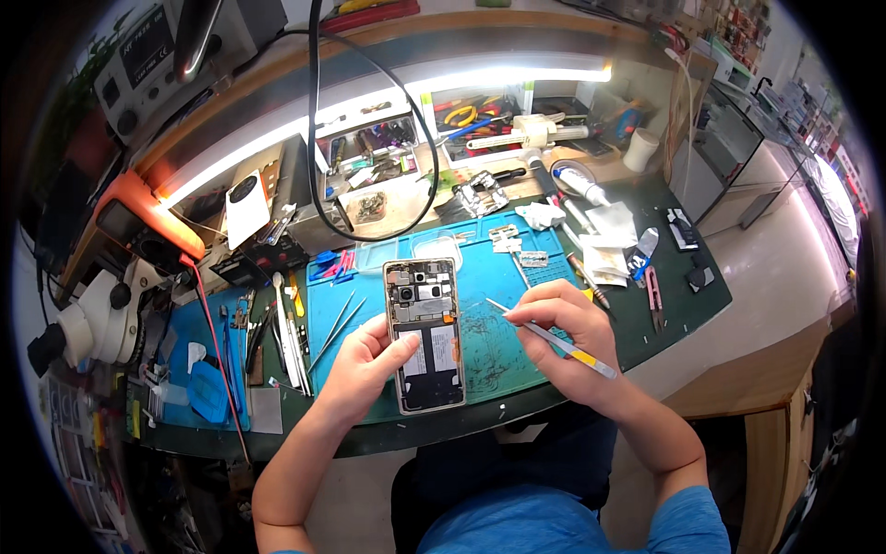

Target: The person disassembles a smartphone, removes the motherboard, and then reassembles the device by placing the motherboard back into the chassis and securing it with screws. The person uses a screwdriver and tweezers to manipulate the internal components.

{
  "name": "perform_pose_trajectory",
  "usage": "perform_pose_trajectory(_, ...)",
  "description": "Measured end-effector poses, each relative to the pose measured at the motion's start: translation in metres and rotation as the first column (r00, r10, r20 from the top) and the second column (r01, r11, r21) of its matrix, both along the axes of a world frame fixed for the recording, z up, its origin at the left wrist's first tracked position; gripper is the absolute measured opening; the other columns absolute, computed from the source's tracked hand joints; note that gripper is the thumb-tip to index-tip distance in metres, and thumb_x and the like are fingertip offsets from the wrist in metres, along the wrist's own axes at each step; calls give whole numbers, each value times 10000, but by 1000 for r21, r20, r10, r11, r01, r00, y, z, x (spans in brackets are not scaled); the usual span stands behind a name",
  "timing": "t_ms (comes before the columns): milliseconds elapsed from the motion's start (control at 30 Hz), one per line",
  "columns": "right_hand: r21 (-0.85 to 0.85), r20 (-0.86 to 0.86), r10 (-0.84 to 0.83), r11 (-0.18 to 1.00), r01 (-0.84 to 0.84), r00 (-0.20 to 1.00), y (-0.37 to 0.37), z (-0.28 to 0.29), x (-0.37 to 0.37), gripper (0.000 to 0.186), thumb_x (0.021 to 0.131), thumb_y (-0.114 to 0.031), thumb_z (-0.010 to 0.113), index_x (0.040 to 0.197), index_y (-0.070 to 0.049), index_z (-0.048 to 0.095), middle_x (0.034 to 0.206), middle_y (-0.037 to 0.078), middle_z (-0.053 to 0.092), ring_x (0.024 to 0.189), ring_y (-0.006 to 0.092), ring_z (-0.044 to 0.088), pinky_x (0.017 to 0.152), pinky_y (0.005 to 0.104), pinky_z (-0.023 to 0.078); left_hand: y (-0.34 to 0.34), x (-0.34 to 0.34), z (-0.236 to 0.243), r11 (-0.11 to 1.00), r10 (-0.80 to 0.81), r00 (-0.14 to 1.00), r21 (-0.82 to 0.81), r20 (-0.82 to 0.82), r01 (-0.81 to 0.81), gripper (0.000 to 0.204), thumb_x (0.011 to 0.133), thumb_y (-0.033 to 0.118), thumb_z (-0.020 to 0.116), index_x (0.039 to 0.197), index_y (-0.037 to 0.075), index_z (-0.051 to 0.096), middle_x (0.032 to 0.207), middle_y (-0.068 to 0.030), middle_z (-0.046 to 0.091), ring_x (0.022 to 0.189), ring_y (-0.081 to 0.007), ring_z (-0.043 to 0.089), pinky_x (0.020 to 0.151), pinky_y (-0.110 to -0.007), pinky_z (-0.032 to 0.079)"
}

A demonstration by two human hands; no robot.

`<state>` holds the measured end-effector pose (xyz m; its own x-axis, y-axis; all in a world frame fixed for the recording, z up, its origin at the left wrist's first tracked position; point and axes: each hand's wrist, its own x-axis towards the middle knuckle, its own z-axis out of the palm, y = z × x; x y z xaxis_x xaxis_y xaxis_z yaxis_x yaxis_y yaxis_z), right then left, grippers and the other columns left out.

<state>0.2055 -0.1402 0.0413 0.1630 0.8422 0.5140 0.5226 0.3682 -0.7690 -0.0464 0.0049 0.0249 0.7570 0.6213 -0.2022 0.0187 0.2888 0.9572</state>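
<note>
An opened smartphone [425, 337] stands in front of me, its back off and its circuit board, cameras and battery bare. My left hand [365, 365] grips its left edge, thumb lying over the battery side. In my right hand [565, 337] is a slim pen-like tool [581, 355] with a grey and yellow handle, held like a pencil. Its thin tip points left toward the phone, apart from it. I cannot make out what kind of tip it is. Below both hands lies a blue work mat [498, 355].
Tweezers [340, 331] lie on the mat's left side. Small metal parts [506, 238] sit at its far edge. Red-handled snips [654, 300] and white tissues [606, 254] are at the right. A black cable [314, 111] loops over the far side. An orange multimeter [148, 217] stands left.
</note>
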Motion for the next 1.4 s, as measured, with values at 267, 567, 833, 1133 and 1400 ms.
perform_pose_trajectory(267,113,-313,45,994,-10,949,-2,-2,-14,161,903,62,706,1051,2,722,1003,106,728,864,186,723,745,301,581,4,13,-1,982,-69,997,176,30,63,436,1080,166,657,1462,-9,542,1340,-95,693,1208,-147,669,1064,-337,533)
perform_pose_trajectory(567,252,-87,29,968,-6,996,32,-14,-51,258,849,46,812,1093,-21,761,1028,131,751,864,229,751,767,322,612,-6,3,-12,990,73,987,113,140,-89,524,1016,48,689,1496,-10,486,1467,-145,617,1302,-231,640,1120,-386,512)
perform_pose_trajectory(833,321,-22,-30,946,35,999,34,-30,-69,294,848,-2,837,1135,-11,771,1089,149,761,932,278,779,775,355,639,-13,9,-9,964,67,970,-268,236,-2,1020,929,-85,691,1701,114,55,1718,-194,284,1515,-312,435,1219,-466,438)
perform_pose_trajectory(1133,335,82,-58,942,27,995,23,-39,-76,311,864,-47,828,1161,-2,747,1070,140,784,892,266,785,735,351,638,-7,3,-42,954,-43,954,296,298,-49,1008,842,-88,777,1619,131,175,1621,-173,367,1534,-334,399,1236,-514,404)
perform_pose_trajectory(1400,330,69,-40,944,15,997,23,-43,-74,278,879,-62,819,1144,-13,749,1052,118,781,892,246,782,735,348,630,-2,3,-54,931,-71,942,361,329,-56,1023,837,8,856,1607,170,203,1641,-175,358,1567,-375,346,1277,-568,329)
